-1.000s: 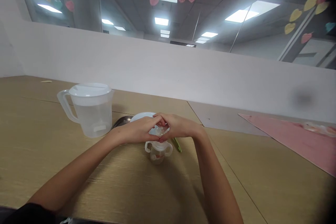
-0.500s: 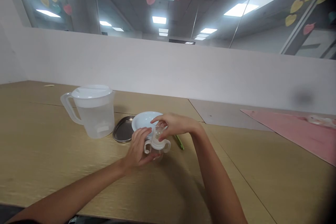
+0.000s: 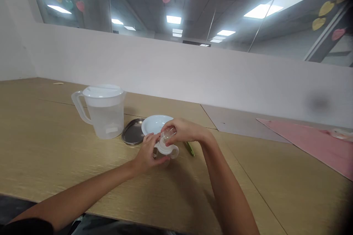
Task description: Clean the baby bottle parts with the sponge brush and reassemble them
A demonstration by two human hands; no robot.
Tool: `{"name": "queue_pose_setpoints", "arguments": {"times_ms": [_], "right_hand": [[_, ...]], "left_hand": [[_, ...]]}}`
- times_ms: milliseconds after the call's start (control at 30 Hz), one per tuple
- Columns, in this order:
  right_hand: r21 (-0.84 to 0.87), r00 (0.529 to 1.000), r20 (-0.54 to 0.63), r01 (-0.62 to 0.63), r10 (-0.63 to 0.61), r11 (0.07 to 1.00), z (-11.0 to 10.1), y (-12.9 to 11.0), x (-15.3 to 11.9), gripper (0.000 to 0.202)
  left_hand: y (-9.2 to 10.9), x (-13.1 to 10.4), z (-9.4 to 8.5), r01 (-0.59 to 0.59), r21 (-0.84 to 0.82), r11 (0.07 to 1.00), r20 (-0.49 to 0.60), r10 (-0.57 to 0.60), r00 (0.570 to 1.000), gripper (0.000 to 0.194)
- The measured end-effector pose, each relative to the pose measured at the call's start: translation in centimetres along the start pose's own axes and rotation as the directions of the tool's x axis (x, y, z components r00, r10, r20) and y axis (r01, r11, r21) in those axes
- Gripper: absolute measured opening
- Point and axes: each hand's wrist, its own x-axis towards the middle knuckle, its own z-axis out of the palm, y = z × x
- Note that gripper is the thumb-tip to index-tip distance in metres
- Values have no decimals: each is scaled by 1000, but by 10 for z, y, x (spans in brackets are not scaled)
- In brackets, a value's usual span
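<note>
A small clear bottle with two white side handles (image 3: 166,149) stands on the table in front of a pale bowl. Around its left side wrap the fingers and thumb of my left hand (image 3: 150,153). My right hand (image 3: 180,131) comes from above and grips the clear cap (image 3: 168,134) at the bottle's top between thumb and fingers. The cap looks tilted; whether it touches the bottle's collar is hard to tell. Behind the hands is the pale blue-white bowl (image 3: 152,123), partly covered by them.
A lidded translucent pitcher (image 3: 106,112) stands to the left, beside a dark round metal tray (image 3: 133,132). A green utensil (image 3: 190,149) lies right of the bottle. Farther right is a pink mat (image 3: 306,141). A white wall (image 3: 165,69) rises behind the table.
The view has shifted slightly. My left hand has closed more around the bottle's side, and the clear cap appears more tilted in my right hand.
</note>
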Motion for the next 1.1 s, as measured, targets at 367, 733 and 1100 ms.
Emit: {"name": "queue_pose_setpoints", "arguments": {"times_ms": [367, 733, 1100], "right_hand": [[-182, 1000, 12, -16, 19, 983, 11, -12, 0, 32], [-248, 999, 4, 50, -51, 968, 16, -5, 12, 42], [-232, 996, 40, 87, -80, 969, 11, -3, 13, 48]], "left_hand": [[-3, -2, -2, 63, -97, 993, 27, -60, 998, 61], [-5, 1, -7, -44, 19, 999, 33, 44, 999, 55], [-11, -2, -4, -107, 10, 994, 9, 107, 994, 57]]}}
